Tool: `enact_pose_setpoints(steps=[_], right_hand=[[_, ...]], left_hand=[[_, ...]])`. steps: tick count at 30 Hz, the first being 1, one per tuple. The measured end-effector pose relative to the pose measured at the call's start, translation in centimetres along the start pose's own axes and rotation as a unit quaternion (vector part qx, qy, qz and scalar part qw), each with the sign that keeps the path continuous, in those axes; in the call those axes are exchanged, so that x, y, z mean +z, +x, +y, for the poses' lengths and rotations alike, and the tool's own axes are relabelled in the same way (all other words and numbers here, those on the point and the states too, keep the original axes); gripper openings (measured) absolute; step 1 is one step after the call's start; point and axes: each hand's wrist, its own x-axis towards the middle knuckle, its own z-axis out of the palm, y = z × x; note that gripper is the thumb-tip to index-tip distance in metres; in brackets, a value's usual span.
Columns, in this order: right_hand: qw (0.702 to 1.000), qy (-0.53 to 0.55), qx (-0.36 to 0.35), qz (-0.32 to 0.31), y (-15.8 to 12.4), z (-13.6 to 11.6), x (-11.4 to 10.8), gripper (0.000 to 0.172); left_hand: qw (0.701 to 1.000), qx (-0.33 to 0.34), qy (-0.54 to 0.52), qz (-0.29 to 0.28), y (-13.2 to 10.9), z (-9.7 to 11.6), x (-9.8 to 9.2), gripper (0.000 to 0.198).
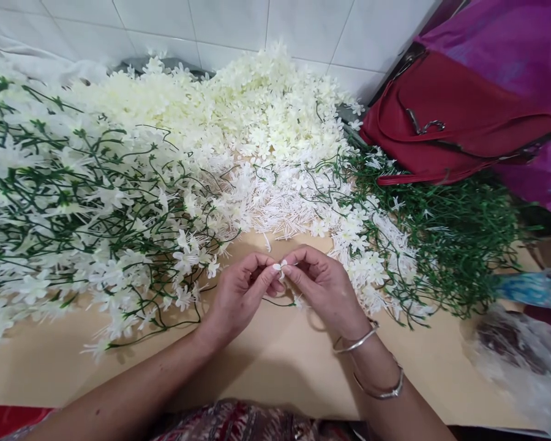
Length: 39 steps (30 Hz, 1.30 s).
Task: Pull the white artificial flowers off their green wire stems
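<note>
A small white artificial flower [281,267] is pinched between my two hands above the front of the table. My left hand [239,294] is closed, thumb and forefinger on the flower's left side. From the other side my right hand [322,285] grips it the same way, with two bangles on that wrist. A green stem [278,302] shows just below the fingers, partly hidden. Behind the hands lies a pile of thin white stem-like pieces [280,208], with loose white petals [275,110] heaped farther back.
Flowers on green stems [73,202] are heaped at the left. Bare green stems [459,233] lie at the right beneath a red handbag [463,116]. A clear plastic bag [523,361] sits at the right edge of the tan table [275,361]. A tiled wall [229,21] stands behind.
</note>
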Motion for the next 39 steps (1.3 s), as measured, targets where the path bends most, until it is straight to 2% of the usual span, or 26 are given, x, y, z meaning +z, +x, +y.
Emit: enact_pose_setpoints(steps=[4,9,12,17,24,34,39], right_hand=[[1.000,0.013,0.009,0.002,0.3,0.1,0.1,0.029],[0.999,0.040,0.007,0.016,0.7,0.2,-0.3,0.027],[0.998,0.054,-0.001,0.027,0.9,0.3,-0.6,0.026],[0.998,0.063,-0.001,0.015,1.2,0.3,-1.0,0.024],[0.999,0.054,-0.001,-0.001,0.9,0.4,-0.8,0.020],[0.998,0.069,0.006,0.012,0.5,0.5,0.0,0.015],[0.997,0.082,-0.006,0.012,0.8,0.9,0.0,0.020]], left_hand=[[1.000,-0.002,0.007,0.004,0.0,-0.2,0.0,0.026],[1.000,0.002,0.008,-0.011,0.1,-0.1,0.1,0.022],[1.000,0.008,0.003,-0.001,0.1,0.0,0.1,0.022],[1.000,-0.002,0.020,0.003,-0.1,-0.2,0.0,0.023],[0.999,-0.005,-0.034,0.013,-0.1,0.1,0.1,0.018],[0.999,-0.010,-0.032,0.024,0.1,0.7,0.1,0.015],[0.999,0.001,-0.029,0.018,0.3,0.2,0.3,0.017]])
